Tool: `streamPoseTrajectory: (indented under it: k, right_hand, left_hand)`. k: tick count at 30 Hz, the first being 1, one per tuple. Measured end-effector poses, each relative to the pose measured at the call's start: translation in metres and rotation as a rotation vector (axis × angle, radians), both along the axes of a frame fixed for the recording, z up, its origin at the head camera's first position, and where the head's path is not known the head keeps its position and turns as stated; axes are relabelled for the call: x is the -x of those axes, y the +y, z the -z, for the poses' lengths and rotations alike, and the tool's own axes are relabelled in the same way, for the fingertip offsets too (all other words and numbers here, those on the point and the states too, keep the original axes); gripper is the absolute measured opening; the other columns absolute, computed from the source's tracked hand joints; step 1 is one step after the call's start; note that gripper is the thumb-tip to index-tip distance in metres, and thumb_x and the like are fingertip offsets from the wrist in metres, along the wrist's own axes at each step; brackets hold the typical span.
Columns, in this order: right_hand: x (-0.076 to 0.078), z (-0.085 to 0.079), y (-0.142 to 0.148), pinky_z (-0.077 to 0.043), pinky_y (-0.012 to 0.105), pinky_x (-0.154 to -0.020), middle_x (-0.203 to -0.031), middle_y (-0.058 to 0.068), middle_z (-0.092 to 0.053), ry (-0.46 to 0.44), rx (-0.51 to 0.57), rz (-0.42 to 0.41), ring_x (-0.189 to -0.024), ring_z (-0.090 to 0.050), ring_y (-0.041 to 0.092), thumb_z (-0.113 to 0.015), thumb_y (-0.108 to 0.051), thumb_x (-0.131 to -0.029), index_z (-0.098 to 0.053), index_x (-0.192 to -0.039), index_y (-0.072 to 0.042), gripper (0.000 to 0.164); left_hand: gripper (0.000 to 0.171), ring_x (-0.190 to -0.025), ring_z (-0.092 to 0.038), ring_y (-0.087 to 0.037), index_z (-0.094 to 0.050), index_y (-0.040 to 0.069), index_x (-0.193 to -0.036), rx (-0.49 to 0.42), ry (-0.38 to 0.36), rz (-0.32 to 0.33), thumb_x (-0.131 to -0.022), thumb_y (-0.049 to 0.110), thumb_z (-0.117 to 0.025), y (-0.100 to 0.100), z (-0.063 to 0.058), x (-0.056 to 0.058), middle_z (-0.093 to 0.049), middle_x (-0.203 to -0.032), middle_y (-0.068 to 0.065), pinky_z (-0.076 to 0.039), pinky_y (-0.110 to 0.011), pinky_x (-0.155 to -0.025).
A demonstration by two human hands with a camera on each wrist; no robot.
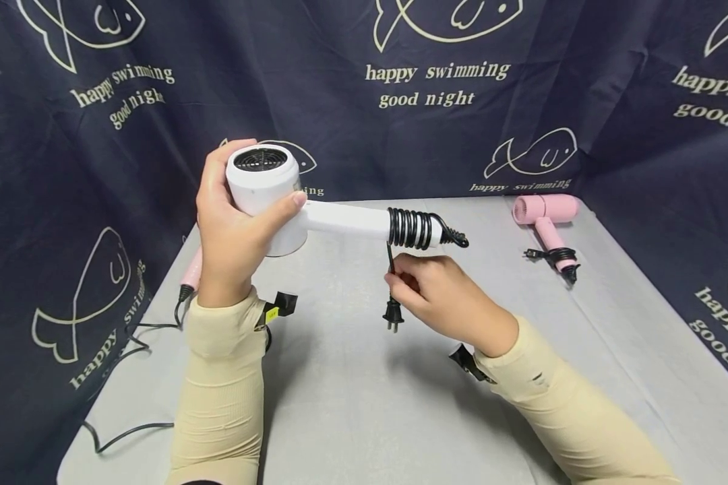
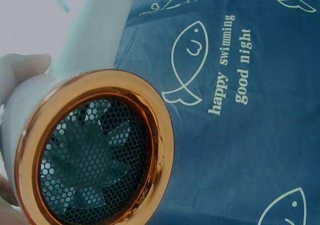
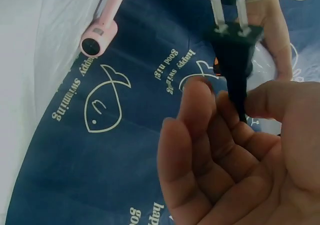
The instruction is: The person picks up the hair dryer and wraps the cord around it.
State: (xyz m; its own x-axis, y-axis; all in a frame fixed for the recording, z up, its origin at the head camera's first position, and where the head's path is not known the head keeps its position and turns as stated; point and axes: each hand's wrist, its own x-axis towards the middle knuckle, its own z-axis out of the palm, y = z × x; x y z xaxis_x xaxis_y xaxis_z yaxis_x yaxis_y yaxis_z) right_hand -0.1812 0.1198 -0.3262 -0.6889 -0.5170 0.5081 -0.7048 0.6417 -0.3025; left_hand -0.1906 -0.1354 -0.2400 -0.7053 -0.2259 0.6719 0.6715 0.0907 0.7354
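Note:
My left hand [image 1: 233, 232] grips a white hair dryer [image 1: 347, 220] round its barrel and holds it above the table, handle pointing right. Black cord [image 1: 408, 228] is wound in several tight turns near the handle's end. From these turns a short length hangs down to a two-pin plug [image 1: 393, 312]. My right hand [image 1: 451, 296] pinches that hanging cord just above the plug; in the right wrist view the plug [image 3: 232, 50] stands out past thumb and fingertips. A copper-coloured ring [image 2: 167, 135] with a mesh grille shows at one barrel end in the left wrist view.
A pink hair dryer [image 1: 546, 210] lies at the table's back right, its black cord wrapped round the handle. At the left, a pink handle [image 1: 191, 273] is partly hidden behind my left arm, its loose cord [image 1: 135, 431] trailing over the table [image 1: 340, 404]. Dark fish-print cloth [image 1: 340, 135] surrounds the table.

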Motion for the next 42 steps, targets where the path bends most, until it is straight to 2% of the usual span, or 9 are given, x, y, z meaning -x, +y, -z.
streamPoseTrajectory:
  k: [7, 14, 22, 26, 29, 32, 34, 38, 42]
  right_hand:
    - [-0.009, -0.005, 0.000, -0.035, 0.022, -0.047, -0.057, -0.014, -0.040, -0.028, -0.020, 0.013, -0.050, -0.038, 0.002, -0.047, -0.024, -0.091, -0.047, -0.072, -0.023, 0.019]
    - [-0.018, -0.009, -0.003, -0.037, 0.020, -0.048, -0.058, -0.018, -0.046, -0.010, -0.032, 0.014, -0.051, -0.043, -0.001, -0.049, -0.024, -0.089, -0.048, -0.075, -0.024, 0.013]
    - [-0.029, -0.017, -0.002, -0.037, 0.022, -0.047, -0.059, -0.017, -0.048, -0.045, 0.034, 0.103, -0.050, -0.043, 0.001, -0.054, -0.025, -0.084, -0.051, -0.079, -0.028, 0.007]
    - [-0.030, -0.020, 0.000, -0.038, 0.022, -0.049, -0.063, -0.017, -0.050, 0.013, 0.044, 0.132, -0.051, -0.044, 0.001, -0.053, -0.026, -0.086, -0.058, -0.085, -0.026, 0.005]
    - [-0.028, -0.023, 0.003, -0.041, 0.023, -0.052, -0.066, -0.017, -0.052, 0.103, 0.068, 0.169, -0.054, -0.045, 0.001, -0.053, -0.026, -0.086, -0.066, -0.094, -0.021, 0.016]
    - [-0.025, -0.025, 0.006, -0.041, 0.022, -0.054, -0.070, -0.015, -0.053, 0.193, 0.116, 0.182, -0.056, -0.045, 0.001, -0.055, -0.024, -0.085, -0.070, -0.099, -0.018, 0.021]
    - [-0.024, -0.027, 0.008, -0.040, 0.019, -0.054, -0.072, -0.013, -0.055, 0.236, 0.170, 0.156, -0.057, -0.046, 0.001, -0.058, -0.021, -0.085, -0.070, -0.098, -0.017, 0.019]
    - [-0.021, -0.030, 0.012, -0.040, 0.014, -0.054, -0.072, -0.009, -0.057, 0.273, 0.293, 0.086, -0.057, -0.048, 0.002, -0.066, -0.017, -0.083, -0.068, -0.097, -0.013, 0.015]
    - [-0.021, -0.036, 0.018, -0.044, 0.013, -0.054, -0.072, -0.007, -0.061, 0.244, 0.387, 0.079, -0.056, -0.052, 0.002, -0.073, -0.014, -0.080, -0.065, -0.101, -0.007, 0.024]
  left_hand:
    - [0.065, -0.102, -0.057, -0.018, -0.059, 0.011, -0.120, 0.057, -0.016, -0.102, -0.061, 0.009, -0.085, 0.004, -0.002, -0.002, -0.061, -0.114, -0.006, -0.043, -0.031, -0.086]
    - [0.066, -0.101, -0.058, -0.021, -0.055, 0.005, -0.122, 0.037, 0.039, -0.064, -0.062, 0.004, -0.084, 0.009, 0.001, -0.001, -0.060, -0.115, -0.010, -0.045, -0.033, -0.086]
    - [0.068, -0.096, -0.059, -0.017, -0.053, 0.001, -0.122, 0.080, 0.103, -0.156, -0.061, 0.004, -0.083, 0.015, 0.003, 0.002, -0.061, -0.112, -0.009, -0.046, -0.031, -0.086]
    - [0.068, -0.094, -0.059, -0.014, -0.053, 0.002, -0.122, 0.098, 0.111, -0.193, -0.061, 0.003, -0.083, 0.018, 0.004, 0.002, -0.063, -0.109, -0.009, -0.046, -0.030, -0.085]
    - [0.066, -0.094, -0.059, -0.014, -0.054, 0.003, -0.121, 0.127, 0.132, -0.233, -0.061, 0.002, -0.082, 0.019, 0.005, 0.004, -0.064, -0.107, -0.008, -0.045, -0.028, -0.083]
    - [0.065, -0.095, -0.058, -0.016, -0.055, 0.001, -0.120, 0.192, 0.162, -0.274, -0.061, 0.002, -0.082, 0.020, 0.006, 0.006, -0.064, -0.108, -0.009, -0.044, -0.029, -0.082]
    - [0.064, -0.096, -0.057, -0.016, -0.056, 0.002, -0.119, 0.252, 0.164, -0.300, -0.061, 0.004, -0.082, 0.020, 0.007, 0.007, -0.064, -0.109, -0.008, -0.043, -0.030, -0.081]
    - [0.064, -0.101, -0.057, -0.015, -0.058, 0.005, -0.119, 0.339, 0.147, -0.295, -0.059, 0.006, -0.082, 0.021, 0.007, 0.007, -0.063, -0.115, -0.004, -0.043, -0.032, -0.083]
    - [0.065, -0.099, -0.058, -0.015, -0.058, 0.006, -0.119, 0.382, 0.148, -0.229, -0.059, 0.006, -0.082, 0.021, 0.007, 0.006, -0.064, -0.113, -0.005, -0.044, -0.031, -0.081]
